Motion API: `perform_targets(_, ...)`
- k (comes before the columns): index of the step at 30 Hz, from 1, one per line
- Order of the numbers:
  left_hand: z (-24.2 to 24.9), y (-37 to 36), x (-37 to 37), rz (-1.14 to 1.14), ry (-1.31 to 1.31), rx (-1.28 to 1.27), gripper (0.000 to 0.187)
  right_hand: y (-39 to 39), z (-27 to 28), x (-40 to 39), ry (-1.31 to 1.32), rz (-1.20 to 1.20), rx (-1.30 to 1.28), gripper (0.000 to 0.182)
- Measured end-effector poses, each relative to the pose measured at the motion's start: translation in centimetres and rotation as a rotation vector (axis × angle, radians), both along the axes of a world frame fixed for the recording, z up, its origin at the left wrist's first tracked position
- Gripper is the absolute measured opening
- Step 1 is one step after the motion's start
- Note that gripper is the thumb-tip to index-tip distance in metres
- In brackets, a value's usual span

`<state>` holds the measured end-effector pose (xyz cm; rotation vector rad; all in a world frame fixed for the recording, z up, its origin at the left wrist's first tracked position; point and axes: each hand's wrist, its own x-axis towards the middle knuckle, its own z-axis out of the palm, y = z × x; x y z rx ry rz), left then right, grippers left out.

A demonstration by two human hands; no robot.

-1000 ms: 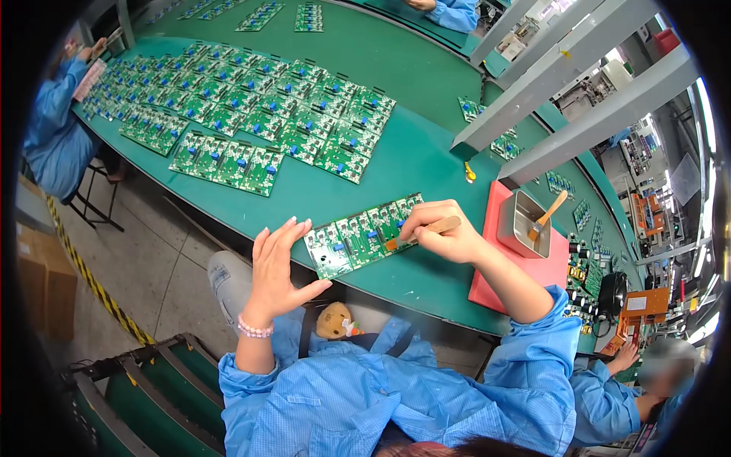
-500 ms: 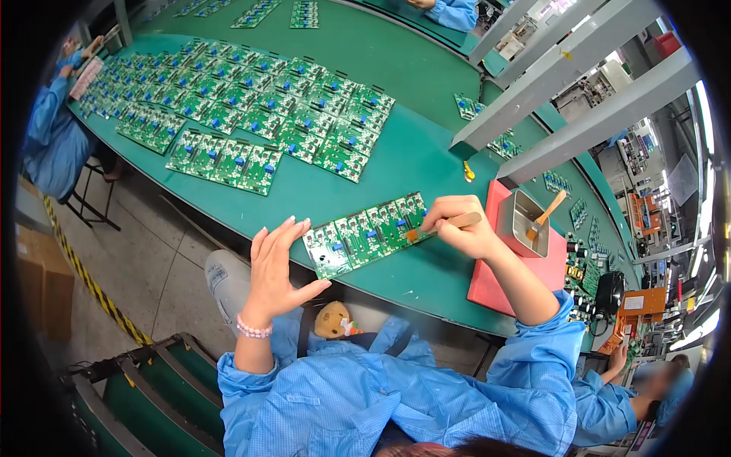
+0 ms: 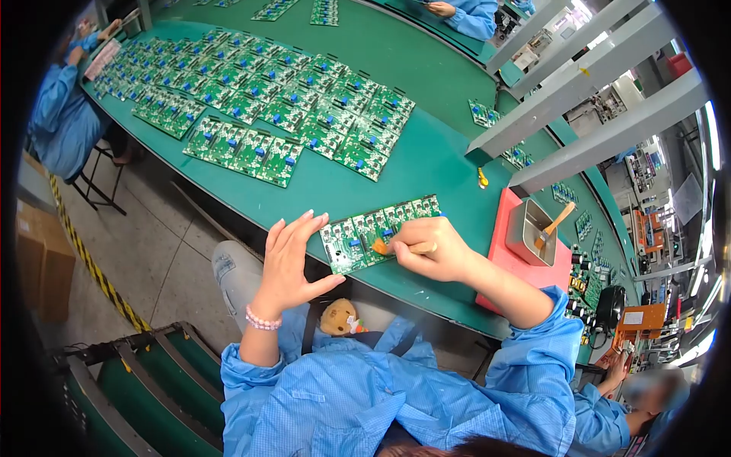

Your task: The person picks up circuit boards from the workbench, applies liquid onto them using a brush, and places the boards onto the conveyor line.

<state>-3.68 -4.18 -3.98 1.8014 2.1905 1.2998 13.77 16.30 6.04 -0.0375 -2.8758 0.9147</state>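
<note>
A long green circuit board panel (image 3: 346, 237) with blue parts lies on the green table near its front edge. My right hand (image 3: 434, 250) grips a small brush (image 3: 381, 246) with a wooden handle, its orange-brown bristles over the left half of the panel. Part of the panel is covered by this hand. With fingers spread and thumb apart, my left hand (image 3: 293, 259) is at the panel's left end; it holds nothing.
Many similar panels (image 3: 259, 91) cover the table's far left. At right, a metal tin (image 3: 525, 236) with another brush (image 3: 560, 219) stands on a red pad (image 3: 499, 301). Grey posts (image 3: 533, 126) rise behind. Co-workers in blue sleeves sit around the table.
The brush in my right hand has moved left along the panel, from its right part to its left half. My left hand stays at the panel's left end. The whole view has shifted slightly.
</note>
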Motion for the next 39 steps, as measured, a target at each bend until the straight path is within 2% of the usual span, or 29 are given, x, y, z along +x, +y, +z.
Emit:
perform_targets(6,-0.1,0.1,0.0,0.002,-0.004,0.013,0.087,0.0,0.5,-0.3,0.201,0.036,-0.079,0.015)
perform_targets(10,0.0,0.0,0.0,0.004,0.002,0.010,0.087,-0.1,-0.5,-0.3,0.189,0.074,-0.061,0.014)
perform_targets(12,0.0,0.0,0.0,0.001,0.005,0.015,0.087,0.0,0.2,0.0,0.086,0.002,0.129,0.013)
perform_targets(13,-0.1,0.0,0.0,0.001,0.003,0.017,0.087,0.1,0.2,0.2,0.085,0.002,0.131,0.013)
perform_targets(18,-0.2,0.1,0.0,0.003,0.008,0.021,0.088,0.1,-0.3,0.3,0.213,-0.085,0.040,0.012)
perform_targets(22,-0.1,0.0,0.0,0.000,0.005,0.025,0.087,0.6,0.0,0.5,0.120,-0.060,0.052,0.013)
perform_targets(25,-0.2,0.1,0.0,0.003,0.010,0.030,0.087,0.6,1.1,0.3,0.134,-0.035,-0.044,0.016)
perform_targets(27,-0.2,0.0,-0.1,-0.008,0.025,0.003,0.090,0.6,1.3,-0.1,0.110,-0.018,-0.272,0.014)
perform_targets(30,-0.1,0.1,0.0,0.000,0.010,0.017,0.087,0.7,0.4,-0.6,0.039,0.053,-0.289,0.020)
perform_targets(33,-0.1,0.0,0.0,0.001,0.008,0.025,0.087,0.7,-0.2,-0.9,0.018,0.064,-0.346,0.020)
perform_targets(39,-0.1,0.0,-0.1,-0.011,0.029,-0.006,0.090,1.1,-0.5,-1.1,0.020,0.068,-0.298,0.019)
